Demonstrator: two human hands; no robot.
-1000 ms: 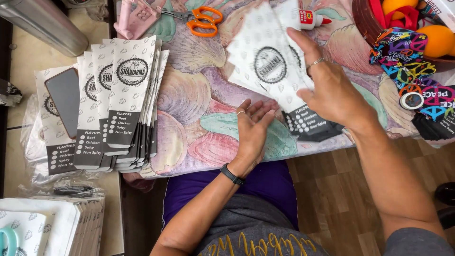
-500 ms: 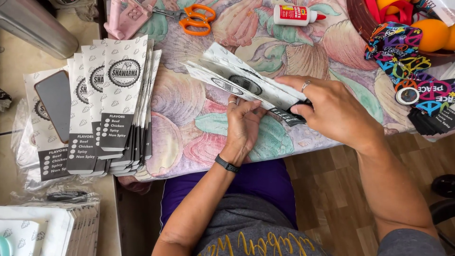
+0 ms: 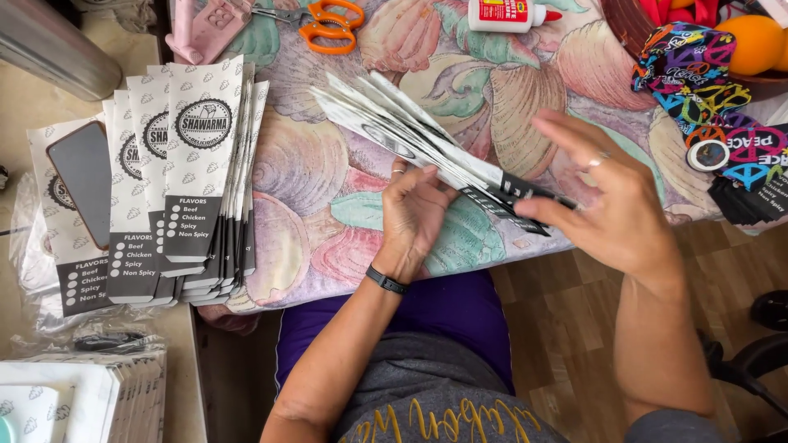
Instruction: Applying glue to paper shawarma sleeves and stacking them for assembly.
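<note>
A fanned bundle of flat white paper sleeves [image 3: 427,143] with black printed ends sits tilted above the near edge of the shell-patterned tablecloth [image 3: 460,74], held between both hands. Left hand [image 3: 414,209] is under the bundle's middle, palm up, fingers curled against the underside, supporting it. Right hand [image 3: 611,205] is at the black lower-right end; thumb and forefinger look pinched on that end, other fingers spread loosely, somewhat blurred. Left wrist carries a dark band [image 3: 387,280]. To the left, near the cloth's edge, lies an overlapping stack of like sleeves [image 3: 193,176], black label panels toward the person; a dark phone [image 3: 82,180] rests on the leftmost one. Farther off: orange-handled scissors [image 3: 328,25] and a white glue bottle [image 3: 509,14], both well apart from the bundle. At right, a multicoloured patterned fabric item [image 3: 698,78] beside an orange ball [image 3: 755,41]. More white sleeves [image 3: 90,398] lie at lower left.
</note>
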